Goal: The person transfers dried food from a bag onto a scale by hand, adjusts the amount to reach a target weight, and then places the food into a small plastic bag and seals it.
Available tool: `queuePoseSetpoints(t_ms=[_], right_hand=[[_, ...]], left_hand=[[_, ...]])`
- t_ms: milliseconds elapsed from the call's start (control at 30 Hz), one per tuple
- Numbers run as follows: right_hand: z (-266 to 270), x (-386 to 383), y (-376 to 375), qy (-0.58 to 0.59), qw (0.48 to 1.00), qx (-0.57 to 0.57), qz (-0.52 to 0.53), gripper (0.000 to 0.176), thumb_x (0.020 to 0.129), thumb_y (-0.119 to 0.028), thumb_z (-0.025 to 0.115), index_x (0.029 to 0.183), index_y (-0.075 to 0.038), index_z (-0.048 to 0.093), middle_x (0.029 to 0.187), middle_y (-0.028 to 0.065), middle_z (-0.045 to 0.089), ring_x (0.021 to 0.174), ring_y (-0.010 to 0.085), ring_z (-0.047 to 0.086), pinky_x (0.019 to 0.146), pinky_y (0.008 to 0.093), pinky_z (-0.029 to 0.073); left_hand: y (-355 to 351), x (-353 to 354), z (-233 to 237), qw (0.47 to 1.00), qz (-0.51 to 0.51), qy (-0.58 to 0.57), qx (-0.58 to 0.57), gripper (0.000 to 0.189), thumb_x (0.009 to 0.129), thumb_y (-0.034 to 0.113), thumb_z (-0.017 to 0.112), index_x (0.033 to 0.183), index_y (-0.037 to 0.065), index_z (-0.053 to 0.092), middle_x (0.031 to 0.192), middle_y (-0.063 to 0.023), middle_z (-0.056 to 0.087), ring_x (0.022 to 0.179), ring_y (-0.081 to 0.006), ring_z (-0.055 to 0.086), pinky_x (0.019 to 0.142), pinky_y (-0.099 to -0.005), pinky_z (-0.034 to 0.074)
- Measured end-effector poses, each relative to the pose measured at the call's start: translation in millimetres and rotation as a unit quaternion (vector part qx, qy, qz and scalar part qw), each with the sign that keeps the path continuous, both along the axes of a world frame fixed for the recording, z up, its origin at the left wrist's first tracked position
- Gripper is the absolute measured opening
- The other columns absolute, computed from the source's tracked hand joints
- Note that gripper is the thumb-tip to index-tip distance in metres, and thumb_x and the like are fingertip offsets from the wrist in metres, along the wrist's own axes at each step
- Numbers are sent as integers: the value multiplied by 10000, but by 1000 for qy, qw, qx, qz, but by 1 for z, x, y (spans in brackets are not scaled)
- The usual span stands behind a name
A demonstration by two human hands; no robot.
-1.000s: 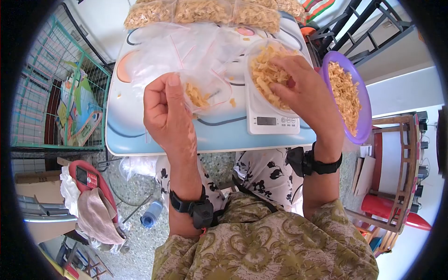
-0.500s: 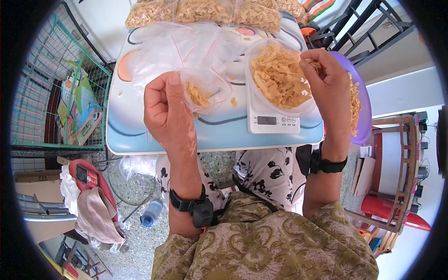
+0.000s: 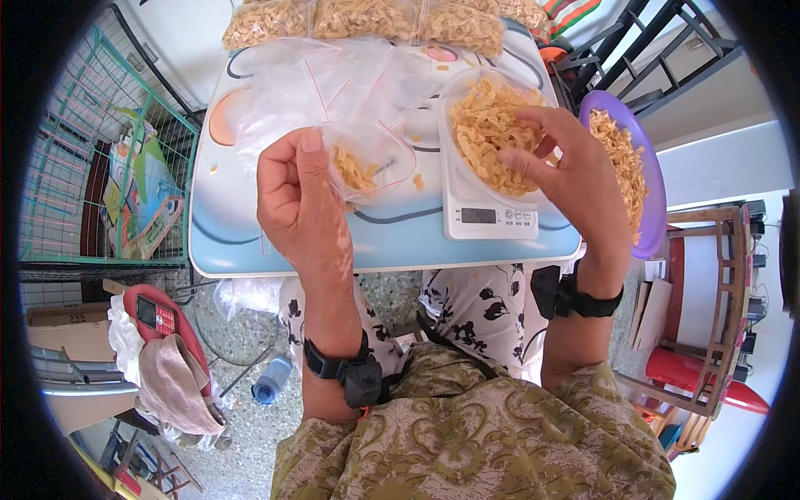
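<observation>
My left hand (image 3: 302, 196) is closed, thumb pressed on the edge of a clear zip bag (image 3: 392, 167) with a few tan dried flakes (image 3: 354, 169) in it. On a white digital kitchen scale (image 3: 492, 222) rests a clear plastic bowl (image 3: 537, 197) heaped with pale yellow dried strips (image 3: 479, 133). Over the right side of that heap is my right hand (image 3: 575, 162), thumb and fingers apart, fingertips at the strips. The scale's display digits are too small to read.
Filled bags (image 3: 362, 18) line the table's back edge. Empty clear bags (image 3: 275, 100) lie at the left of the table. At the right, a purple basin (image 3: 654, 196) holds more dried strips. A green wire cage (image 3: 62, 158) stands on the left.
My right hand has moved left and down from the bowl's right rim to the strips, and its fingers have spread from a pinch. My left hand and the bag stay put.
</observation>
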State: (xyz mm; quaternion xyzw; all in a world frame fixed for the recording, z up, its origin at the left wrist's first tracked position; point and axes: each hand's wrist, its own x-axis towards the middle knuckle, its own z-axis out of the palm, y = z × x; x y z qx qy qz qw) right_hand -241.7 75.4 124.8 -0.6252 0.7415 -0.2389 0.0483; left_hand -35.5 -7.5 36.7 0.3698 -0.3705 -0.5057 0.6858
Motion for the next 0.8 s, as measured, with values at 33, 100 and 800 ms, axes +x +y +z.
queuePoseSetpoints(t_ms=[33,100,800], right_hand=[[0,0,1,0,1000,0,0,360,781,-209,717,1076,-31,611,939,142,619,787,260,621,695,346,492],[-1,0,3,58,998,6,30,482,743,-230,742,1155,-47,571,1026,147,599,896,302,615,755,373,493],[-7,2,-4,-58,992,-108,-40,190,786,-47,697,967,-19,645,792,84,631,652,142,589,616,271,483]], left_hand=[[0,0,0,1000,0,0,0,204,928,225,630,959,24,618,719,30,572,513,6,417,414,-154,287],[0,0,0,1000,-3,4,-1,205,926,226,633,961,24,618,718,30,571,512,5,414,413,-155,287],[1,0,0,1000,-3,9,8,204,922,230,636,963,30,626,730,31,587,507,8,413,410,-156,285]])
